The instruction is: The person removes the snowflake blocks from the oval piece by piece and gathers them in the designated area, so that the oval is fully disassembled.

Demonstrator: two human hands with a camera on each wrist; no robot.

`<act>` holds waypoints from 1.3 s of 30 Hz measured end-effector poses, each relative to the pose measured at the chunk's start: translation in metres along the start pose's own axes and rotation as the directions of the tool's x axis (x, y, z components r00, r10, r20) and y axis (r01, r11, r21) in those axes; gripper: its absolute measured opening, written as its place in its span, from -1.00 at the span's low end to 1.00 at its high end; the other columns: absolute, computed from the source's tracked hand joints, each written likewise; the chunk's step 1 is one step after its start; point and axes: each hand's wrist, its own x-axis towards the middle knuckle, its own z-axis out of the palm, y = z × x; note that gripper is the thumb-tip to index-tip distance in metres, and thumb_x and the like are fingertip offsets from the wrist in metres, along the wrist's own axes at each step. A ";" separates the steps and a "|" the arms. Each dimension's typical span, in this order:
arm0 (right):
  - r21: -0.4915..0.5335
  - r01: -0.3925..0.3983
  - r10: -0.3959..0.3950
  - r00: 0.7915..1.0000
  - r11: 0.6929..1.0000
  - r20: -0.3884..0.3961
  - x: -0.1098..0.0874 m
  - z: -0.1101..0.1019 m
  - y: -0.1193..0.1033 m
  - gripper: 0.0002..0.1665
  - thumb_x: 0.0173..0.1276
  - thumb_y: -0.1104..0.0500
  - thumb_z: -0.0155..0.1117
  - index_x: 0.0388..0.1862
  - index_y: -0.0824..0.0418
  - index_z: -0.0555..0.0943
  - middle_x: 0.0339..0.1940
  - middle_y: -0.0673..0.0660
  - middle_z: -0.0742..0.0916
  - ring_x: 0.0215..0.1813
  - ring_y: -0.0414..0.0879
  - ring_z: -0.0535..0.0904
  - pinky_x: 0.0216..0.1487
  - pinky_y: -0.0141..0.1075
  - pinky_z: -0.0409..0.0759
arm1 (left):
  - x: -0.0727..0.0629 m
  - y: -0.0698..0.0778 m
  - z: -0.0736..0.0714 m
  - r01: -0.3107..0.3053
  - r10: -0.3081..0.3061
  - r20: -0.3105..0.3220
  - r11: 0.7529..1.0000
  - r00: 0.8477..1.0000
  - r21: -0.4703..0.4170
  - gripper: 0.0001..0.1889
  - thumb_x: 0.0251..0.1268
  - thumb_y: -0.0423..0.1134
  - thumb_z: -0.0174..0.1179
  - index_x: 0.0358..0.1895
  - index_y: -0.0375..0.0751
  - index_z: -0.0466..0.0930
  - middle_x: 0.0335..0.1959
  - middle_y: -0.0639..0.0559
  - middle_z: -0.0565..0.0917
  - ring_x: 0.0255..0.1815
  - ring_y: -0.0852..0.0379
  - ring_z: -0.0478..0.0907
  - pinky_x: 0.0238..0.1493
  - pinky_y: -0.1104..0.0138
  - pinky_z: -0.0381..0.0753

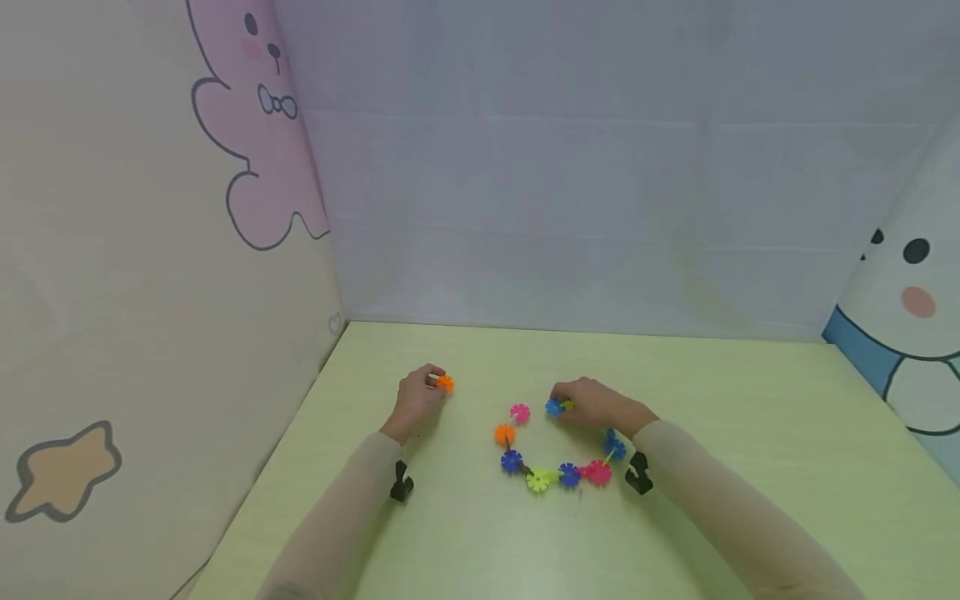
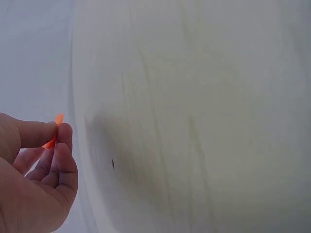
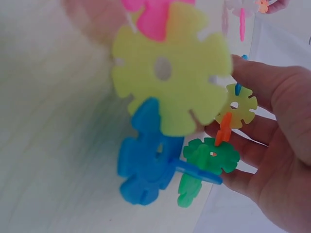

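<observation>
My left hand pinches an orange snowflake disc between thumb and fingers, above the table; the disc's edge shows in the left wrist view. A curved chain of notched plastic snowflake discs, among them a lime one and a crimson one, lies to its right. My right hand holds the chain near one end, where a blue disc pokes out past the fingertips. In the right wrist view, a yellow disc and a green disc lie against the fingers. Part of the chain hides under this hand.
The chain's other end has a pink disc and an orange disc. A pale yellow table carries everything. A grey-white curtain stands behind, and a cartoon-printed wall borders the left side.
</observation>
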 end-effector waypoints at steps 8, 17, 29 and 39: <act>-0.022 0.009 -0.009 1.000 1.000 -0.001 -0.001 -0.001 -0.003 -0.64 0.30 0.13 0.29 0.06 0.18 0.55 -0.03 0.10 0.67 0.03 0.04 0.56 0.10 -0.07 0.48 | 0.008 -0.020 -0.011 0.058 -0.058 -0.003 0.998 0.998 0.021 -0.62 0.08 -0.54 0.12 0.03 -0.32 0.56 -0.15 -0.19 0.63 -0.13 -0.07 0.57 -0.11 0.15 0.55; -0.023 0.018 -0.019 1.000 1.000 -0.006 -0.004 -0.002 -0.007 -0.64 0.30 0.14 0.29 0.06 0.19 0.56 -0.04 0.10 0.67 0.02 0.05 0.56 0.09 -0.06 0.48 | 0.017 -0.030 -0.019 0.113 -0.112 -0.017 0.991 0.994 0.074 -0.59 0.09 -0.54 0.17 0.09 -0.35 0.53 -0.11 -0.24 0.59 -0.09 -0.12 0.51 -0.03 0.10 0.50; -0.033 0.020 -0.020 1.000 0.999 -0.006 -0.003 -0.002 -0.007 -0.65 0.29 0.14 0.30 0.04 0.18 0.57 -0.04 0.10 0.67 0.02 0.06 0.56 0.10 -0.06 0.48 | 0.024 -0.034 -0.025 0.150 -0.148 -0.025 0.982 0.989 0.116 -0.62 0.21 -0.44 0.17 0.13 -0.31 0.50 -0.14 -0.20 0.57 -0.18 -0.07 0.46 -0.10 0.15 0.47; -0.029 0.021 -0.021 1.000 0.999 -0.002 -0.001 -0.002 -0.006 -0.65 0.30 0.14 0.30 0.05 0.18 0.56 -0.03 0.10 0.67 0.04 0.06 0.57 0.10 -0.07 0.48 | 0.028 -0.036 -0.030 0.116 -0.116 -0.010 0.984 0.993 0.137 -0.61 0.23 -0.44 0.15 0.15 -0.35 0.49 -0.16 -0.24 0.57 -0.20 -0.09 0.47 -0.10 0.11 0.47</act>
